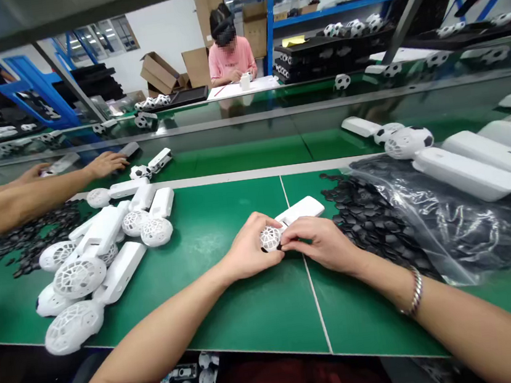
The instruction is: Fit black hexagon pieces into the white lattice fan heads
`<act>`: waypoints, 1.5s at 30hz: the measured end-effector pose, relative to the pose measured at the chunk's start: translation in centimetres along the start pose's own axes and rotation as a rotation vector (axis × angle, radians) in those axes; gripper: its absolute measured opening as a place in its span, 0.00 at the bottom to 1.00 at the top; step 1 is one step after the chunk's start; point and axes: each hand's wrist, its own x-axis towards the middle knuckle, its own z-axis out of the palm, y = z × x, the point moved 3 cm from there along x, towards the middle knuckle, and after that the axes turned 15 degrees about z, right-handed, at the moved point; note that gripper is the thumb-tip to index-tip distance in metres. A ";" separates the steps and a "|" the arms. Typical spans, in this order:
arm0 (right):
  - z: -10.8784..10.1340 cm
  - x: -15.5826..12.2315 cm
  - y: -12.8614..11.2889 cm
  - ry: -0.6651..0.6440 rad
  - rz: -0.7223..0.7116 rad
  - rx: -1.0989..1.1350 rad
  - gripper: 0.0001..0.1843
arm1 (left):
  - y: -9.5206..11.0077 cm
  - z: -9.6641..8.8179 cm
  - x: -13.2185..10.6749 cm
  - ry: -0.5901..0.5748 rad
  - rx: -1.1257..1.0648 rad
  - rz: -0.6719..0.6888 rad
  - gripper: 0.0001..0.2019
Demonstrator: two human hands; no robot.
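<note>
A white plastic casing point(303, 209) with a round, football-patterned lattice head lies just above the green bench in front of me. My left hand point(249, 249) is closed around the lattice head point(270, 238) from the left, thumb and fingers on its rim. At the head's right edge, my right hand point(321, 242) pinches with thumb and forefinger. A small dark piece shows at those fingertips, mostly hidden by them. Dark patches also sit along the head's lower edge. Beside my right hand spreads a pile of small black plastic pieces point(370, 211).
White casings point(120, 267) are heaped on the left, with black pieces point(46, 233) behind. A clear bag point(468, 221) of black pieces and larger casings point(469, 168) lie right. A co-worker's arms point(50, 185) reach in from the left. Another person point(230, 55) sits across the green conveyor point(250, 151).
</note>
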 end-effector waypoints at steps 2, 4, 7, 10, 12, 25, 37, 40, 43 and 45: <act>0.2 -0.4 0.2 0.059 0.033 0.054 0.03 | -0.2 0.0 0.0 -0.001 -0.005 -0.005 0.20; 0.3 -0.7 0.4 0.104 0.070 0.096 0.02 | -0.3 0.0 0.0 -0.008 0.004 -0.001 0.20; 0.4 -0.8 0.5 0.123 0.078 0.123 0.01 | -0.4 0.0 0.1 -0.014 0.005 0.003 0.20; 0.4 -0.7 0.5 0.121 0.067 0.148 0.02 | -0.4 -0.1 0.1 -0.020 0.003 0.001 0.19; 0.3 -0.6 0.4 0.125 0.046 0.161 0.02 | -0.4 -0.1 0.1 -0.024 0.013 -0.002 0.19; -0.2 0.6 0.7 -0.021 -0.021 0.155 0.03 | -0.4 0.2 0.2 0.005 0.010 -0.030 0.19; -0.2 0.5 0.5 -0.065 0.190 0.312 0.02 | -0.1 0.2 0.2 0.015 -0.021 -0.055 0.17; -0.4 0.5 0.7 -0.089 0.195 0.333 0.01 | -0.1 0.4 0.2 0.055 -0.003 -0.078 0.17; -0.5 0.4 0.7 -0.118 0.193 0.324 0.01 | -0.1 0.6 0.2 0.089 0.019 -0.085 0.16; -0.5 0.4 0.6 -0.119 0.193 0.311 0.01 | 0.0 0.5 0.1 0.089 0.017 -0.085 0.16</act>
